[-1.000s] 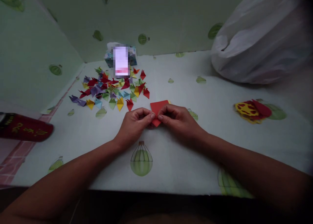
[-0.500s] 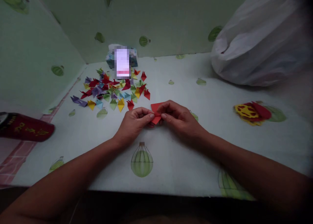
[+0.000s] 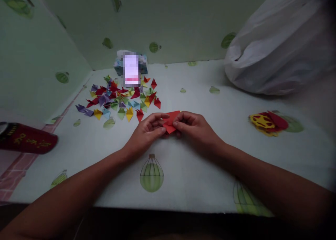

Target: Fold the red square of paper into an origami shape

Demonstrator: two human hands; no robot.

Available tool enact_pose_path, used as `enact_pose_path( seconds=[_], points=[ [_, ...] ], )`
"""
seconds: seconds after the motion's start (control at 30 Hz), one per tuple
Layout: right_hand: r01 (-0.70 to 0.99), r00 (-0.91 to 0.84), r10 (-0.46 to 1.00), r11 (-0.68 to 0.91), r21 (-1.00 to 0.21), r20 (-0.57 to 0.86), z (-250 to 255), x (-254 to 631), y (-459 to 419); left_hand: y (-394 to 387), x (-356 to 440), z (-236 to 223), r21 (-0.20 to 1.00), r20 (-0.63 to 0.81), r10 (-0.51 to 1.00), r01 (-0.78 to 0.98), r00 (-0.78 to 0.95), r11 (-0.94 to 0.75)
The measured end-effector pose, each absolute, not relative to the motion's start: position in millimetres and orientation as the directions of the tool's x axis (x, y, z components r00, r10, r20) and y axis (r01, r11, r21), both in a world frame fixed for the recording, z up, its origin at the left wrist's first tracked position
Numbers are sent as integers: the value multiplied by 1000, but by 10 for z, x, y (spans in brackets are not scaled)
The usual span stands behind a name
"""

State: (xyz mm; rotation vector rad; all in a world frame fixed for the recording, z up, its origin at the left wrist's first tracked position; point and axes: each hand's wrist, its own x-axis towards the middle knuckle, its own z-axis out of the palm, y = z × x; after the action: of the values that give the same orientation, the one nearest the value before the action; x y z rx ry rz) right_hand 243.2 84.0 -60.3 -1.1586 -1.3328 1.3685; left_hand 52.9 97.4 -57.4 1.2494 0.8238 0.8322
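A small piece of red origami paper [image 3: 171,120] is held between my two hands, above the middle of the table. My left hand [image 3: 150,128] pinches its left side, thumb in front and fingers behind. My right hand [image 3: 193,127] grips the right side with thumb and forefinger. Part of the paper and its folds are hidden by my fingers. Beyond my left hand lies a spread of folded paper cranes [image 3: 121,113] in red, yellow, green, blue and purple.
A lit phone [image 3: 131,70] leans on a tissue box [image 3: 144,64] behind the cranes. A red can [image 3: 31,138] lies at the left edge. Yellow and red cut-out pieces [image 3: 262,121] lie on the tablecloth [image 3: 194,184] at right, below a big white plastic bag [image 3: 265,54].
The red paper has turned a little and shows more of its face. My left fingers have opened slightly around it, and my right fingers have shifted along its edge.
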Motion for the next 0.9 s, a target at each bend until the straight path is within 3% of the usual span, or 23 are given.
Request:
enact_pose_path(
  seconds=[0.2,0.47,0.63,0.9],
  points=[
    [-57,-118,993,-11,-998,-4,-632,2417,845,947,561,-595,995,17,881,-91,473,30],
    [79,-198,980,14,-997,-2,-563,2412,814,965,523,-584,994,-104,926,15,363,105],
    [55,-221,975,-6,-998,-18,-587,2416,820,960,539,-547,984,-175,918,30,356,176],
    [-16,-270,962,-52,-999,-46,-646,2428,817,945,558,-531,990,-143,930,49,338,134]
  ],
)
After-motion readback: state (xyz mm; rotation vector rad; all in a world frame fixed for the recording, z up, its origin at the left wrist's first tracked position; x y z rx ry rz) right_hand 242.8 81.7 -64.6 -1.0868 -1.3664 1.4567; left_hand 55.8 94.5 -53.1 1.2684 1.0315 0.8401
